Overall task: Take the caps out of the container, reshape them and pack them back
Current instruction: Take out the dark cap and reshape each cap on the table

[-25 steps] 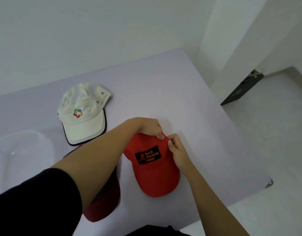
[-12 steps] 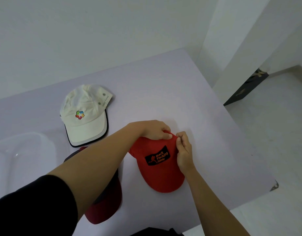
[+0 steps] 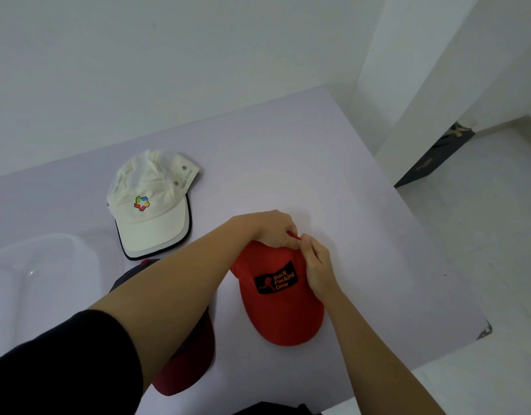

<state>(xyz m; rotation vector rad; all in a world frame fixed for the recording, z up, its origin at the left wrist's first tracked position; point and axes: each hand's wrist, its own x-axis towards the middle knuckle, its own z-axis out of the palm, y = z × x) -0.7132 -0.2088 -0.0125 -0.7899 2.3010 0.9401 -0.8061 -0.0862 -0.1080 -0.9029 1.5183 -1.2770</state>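
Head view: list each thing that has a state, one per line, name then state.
red cap: flat on the table, brim toward the person, back edge pinched by both hands
white cap: lying on the table, untouched
dark red cap: on the table, partly hidden under the left arm
clear container: open, no cap visible inside
left hand: gripping the red cap
right hand: pinching the red cap

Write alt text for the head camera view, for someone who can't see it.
Both hands, left hand and right hand, pinch the back of a red cap lying on a pale table. A cream cap lies further back on the left, a dark red cap sits under the left arm, and a clear container stands at far left.
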